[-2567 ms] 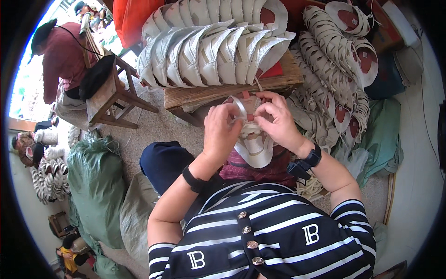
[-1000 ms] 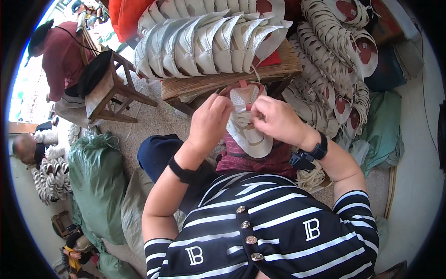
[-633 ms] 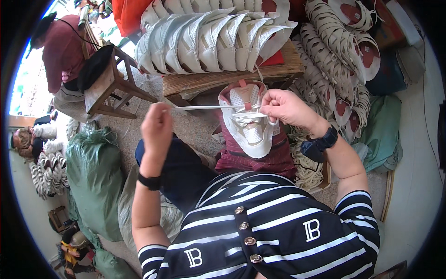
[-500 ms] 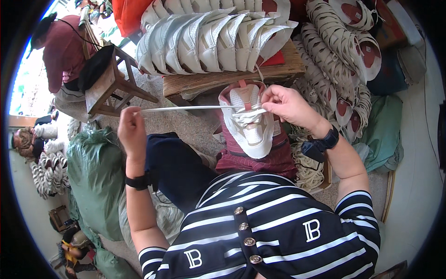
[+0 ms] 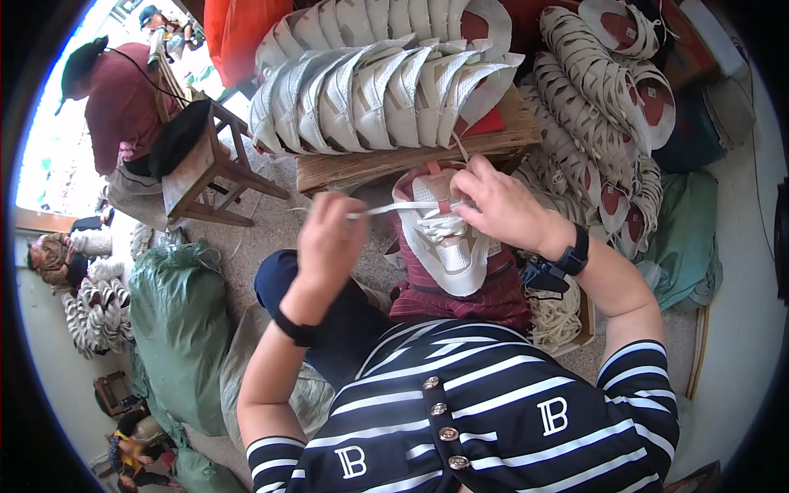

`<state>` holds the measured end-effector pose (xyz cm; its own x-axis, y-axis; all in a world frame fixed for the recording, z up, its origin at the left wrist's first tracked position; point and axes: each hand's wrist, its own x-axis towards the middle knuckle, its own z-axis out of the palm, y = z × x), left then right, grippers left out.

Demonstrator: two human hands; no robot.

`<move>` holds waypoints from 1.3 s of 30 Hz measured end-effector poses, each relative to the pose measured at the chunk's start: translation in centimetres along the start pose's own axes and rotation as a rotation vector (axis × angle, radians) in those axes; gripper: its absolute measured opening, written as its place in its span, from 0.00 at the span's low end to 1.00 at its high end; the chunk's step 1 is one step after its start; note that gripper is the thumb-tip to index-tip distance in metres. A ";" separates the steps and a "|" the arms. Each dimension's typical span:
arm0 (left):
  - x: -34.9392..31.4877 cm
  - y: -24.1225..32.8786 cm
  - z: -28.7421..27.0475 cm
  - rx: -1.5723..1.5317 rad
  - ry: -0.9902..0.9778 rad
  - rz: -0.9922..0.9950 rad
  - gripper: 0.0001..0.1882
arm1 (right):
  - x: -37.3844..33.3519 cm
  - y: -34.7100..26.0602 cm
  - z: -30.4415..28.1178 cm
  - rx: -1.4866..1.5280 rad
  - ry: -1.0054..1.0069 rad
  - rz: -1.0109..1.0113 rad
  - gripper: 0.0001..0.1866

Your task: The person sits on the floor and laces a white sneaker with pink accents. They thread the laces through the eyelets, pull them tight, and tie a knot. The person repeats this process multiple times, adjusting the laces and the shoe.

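Note:
A white shoe upper with a pinkish tongue rests on the maroon striped cloth over my lap, its toe toward me. A white shoelace runs from its top eyelets leftward to my left hand. That hand is closed on the lace and a little blurred, with a loose end poking out on its far left. My right hand pinches at the tongue's right side, where the lace comes through; its fingertips partly hide the spot.
Stacked white shoe uppers lie on a wooden bench ahead. More uppers hang in rows at right, above a box of loose laces. Left are a green sack, a wooden stool and a seated person.
My left hand has moved right, closer to the shoe upper, and the stretch of lace between them is shorter. My right hand stays by the tongue. The view has shifted slightly.

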<state>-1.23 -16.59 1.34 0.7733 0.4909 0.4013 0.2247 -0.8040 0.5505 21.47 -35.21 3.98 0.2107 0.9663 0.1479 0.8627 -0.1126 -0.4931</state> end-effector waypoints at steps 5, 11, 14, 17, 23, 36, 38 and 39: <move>1.2 4.4 4.3 -0.208 -0.079 0.097 0.07 | 0.6 -0.1 -0.3 -0.072 -0.082 -0.094 0.09; 1.6 5.3 5.9 -0.248 -0.187 -0.077 0.07 | 0.0 -0.6 -0.1 0.064 -0.051 -0.020 0.10; 2.4 4.7 5.2 -0.343 -0.345 -0.180 0.09 | -0.2 -0.3 0.1 0.063 0.029 -0.210 0.11; 2.5 5.0 5.8 -0.242 -0.323 -0.179 0.11 | -0.7 -0.2 0.8 0.024 0.062 -0.275 0.09; 1.6 4.4 7.0 -0.212 0.103 -0.041 0.14 | -2.0 1.8 0.5 0.704 -0.005 0.260 0.10; 1.0 2.3 5.5 -0.749 -0.269 -0.461 0.05 | 0.3 2.3 -1.0 0.644 -0.266 0.400 0.14; 0.9 1.6 5.0 -0.821 -0.264 -0.476 0.04 | 0.0 3.1 0.0 0.885 -0.233 0.521 0.12; 0.4 0.7 5.1 -0.847 -0.217 -0.474 0.03 | 0.0 2.9 -0.2 1.011 -0.209 0.630 0.12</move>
<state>2.29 -18.67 -1.85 0.8240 0.5591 -0.0915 0.1063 0.0061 0.9943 24.08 -35.64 2.72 0.3056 0.8365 -0.4548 -0.1335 -0.4353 -0.8903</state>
